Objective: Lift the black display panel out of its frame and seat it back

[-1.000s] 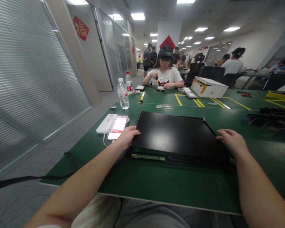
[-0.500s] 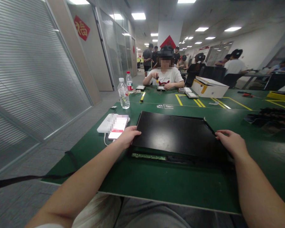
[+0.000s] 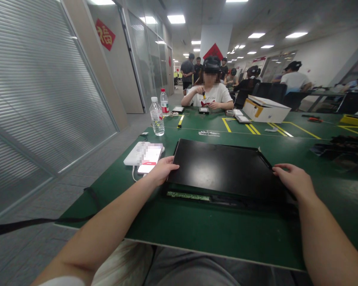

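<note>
1. A broad green table, marked with yellow tape, spreads before you.
2. Across it sits a person in a white shirt, one hand on a slim yellow-and-black tool.
3. Front and center, the flat, black, rectangular panel lies between your hands, over the near part of the table, its glossy face up.
4. Beyond, to the right, stands a white box with orange trim.
5. A clear plastic bottle with a white cap stands upright past the panel's far left corner.
6. Your left hand grasps the panel's left edge, thumb on top; your right hand has bent fingers at the right rim (how firmly, you cannot tell from here).
7. At left, a lit smartphone leans on a white, rounded device.
8. A narrow green circuit strip shows along the panel's near side.
</note>
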Motion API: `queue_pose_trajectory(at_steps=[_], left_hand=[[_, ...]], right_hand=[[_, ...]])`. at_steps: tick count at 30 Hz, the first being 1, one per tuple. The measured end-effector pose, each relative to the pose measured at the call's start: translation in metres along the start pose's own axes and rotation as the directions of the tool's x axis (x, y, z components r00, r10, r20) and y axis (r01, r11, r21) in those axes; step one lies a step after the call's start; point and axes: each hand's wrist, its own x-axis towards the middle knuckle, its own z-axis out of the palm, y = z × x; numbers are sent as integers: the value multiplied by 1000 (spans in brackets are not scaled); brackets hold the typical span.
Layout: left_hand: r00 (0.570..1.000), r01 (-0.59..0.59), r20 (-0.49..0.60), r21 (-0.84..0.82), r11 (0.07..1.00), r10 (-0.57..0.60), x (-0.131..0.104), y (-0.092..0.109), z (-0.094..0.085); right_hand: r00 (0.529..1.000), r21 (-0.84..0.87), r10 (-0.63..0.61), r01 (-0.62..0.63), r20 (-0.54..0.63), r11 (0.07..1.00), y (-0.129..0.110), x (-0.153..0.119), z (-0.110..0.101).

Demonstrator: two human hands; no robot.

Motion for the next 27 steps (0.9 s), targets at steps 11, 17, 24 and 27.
queue_pose_trajectory(at_steps=[11,17,24,27], left_hand=[[999,-37,0,-83,996,37,6,-4,-2],[998,-53,10,-94,994,54,5,-5,-3],[991,-122,40,-54,991,124,1,-1,0],[977,-202,69,5,979,201,-1,0,-1]], right_hand=[[999,-15,-1,2,48,1000,2,4,-1],[998,-26,13,-11,67,1000,1,3,-3],[998,-2,43,-43,55,999,-2,0,-6],[999,23,37,-37,31,999,-2,-1,-5]])
